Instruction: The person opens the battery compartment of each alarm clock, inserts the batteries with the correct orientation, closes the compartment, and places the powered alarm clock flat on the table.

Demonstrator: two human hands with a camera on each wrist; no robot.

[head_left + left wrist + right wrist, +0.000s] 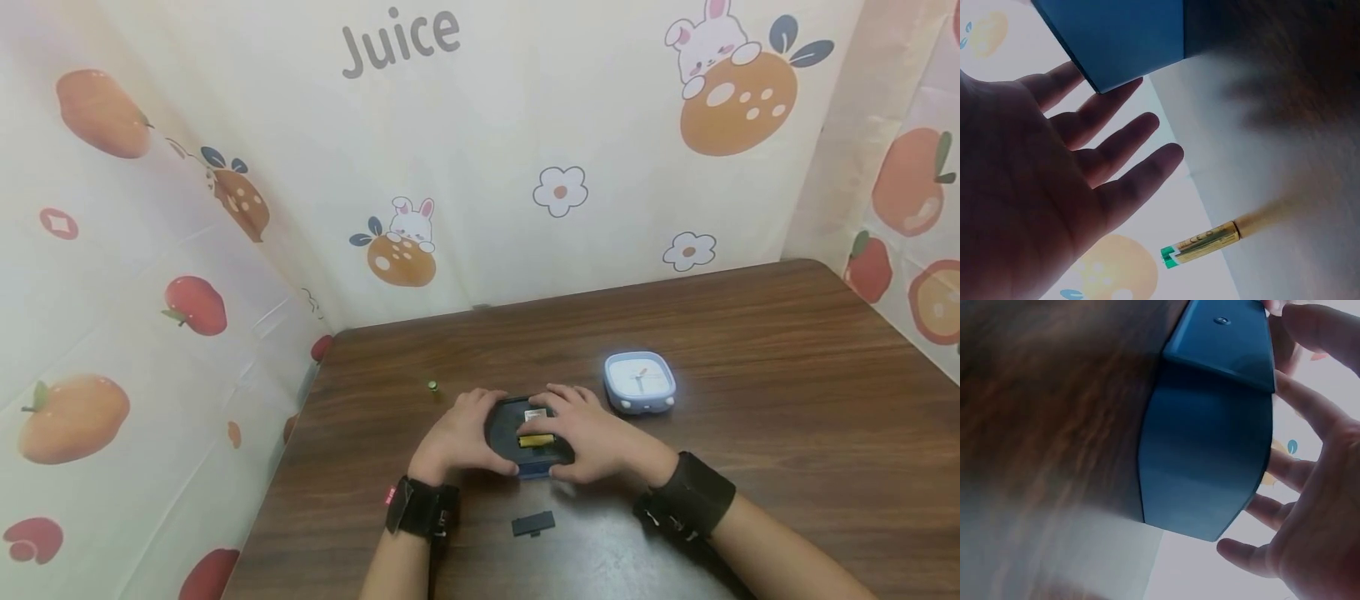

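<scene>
A dark blue box-shaped device [508,431] lies with its open battery compartment facing up; a yellow battery [536,441] is in it. My left hand [467,437] holds the device's left side, thumb at the near edge and fingers towards the far edge. From the right, my right hand [585,433] lays a finger on the battery, with its thumb by the near edge. In the right wrist view its other fingers stretch along the device's side [1207,444]. A second battery, gold with a green end [1200,245], stands upright on the table beyond the left hand.
A small black battery cover [533,523] lies on the wooden table [787,400] in front of the device. To the right stands a light blue alarm clock [640,382]. Fruit-printed cloth [487,125] hangs behind the table and on both sides.
</scene>
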